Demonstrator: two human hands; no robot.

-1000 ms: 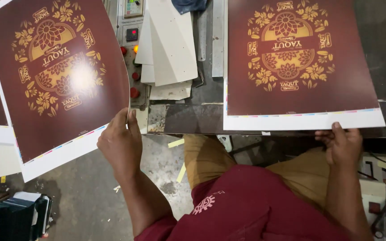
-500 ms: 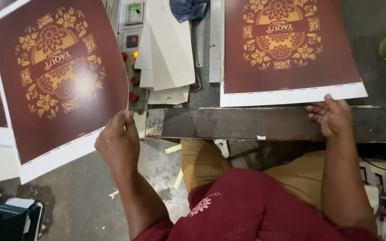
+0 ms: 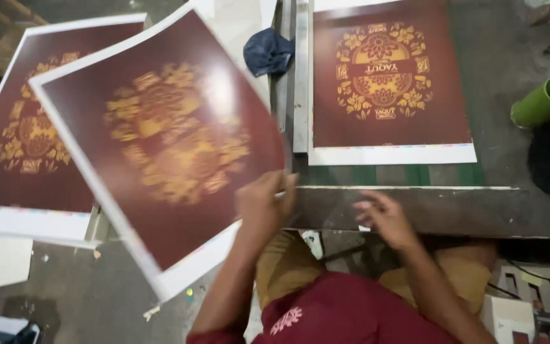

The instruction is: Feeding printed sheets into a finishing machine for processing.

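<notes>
I am looking down at a grey metal worktable [image 3: 510, 127] with a worn front edge, standing over a dusty concrete floor [image 3: 65, 299] littered with paper scraps. My left hand [image 3: 263, 204] is pinching the lower edge of a maroon printed sheet [image 3: 160, 146] with a gold ornament, tilted in the air and blurred. My right hand [image 3: 383, 216] is hovering open, fingers spread, at the table's edge, touching nothing. A second matching sheet [image 3: 389, 83] is lying flat on the table, and a stack of sheets [image 3: 27, 146] is sitting at the left. A green cup [image 3: 545, 102] is lying at the right, a blue cloth [image 3: 268, 51] further back.
</notes>
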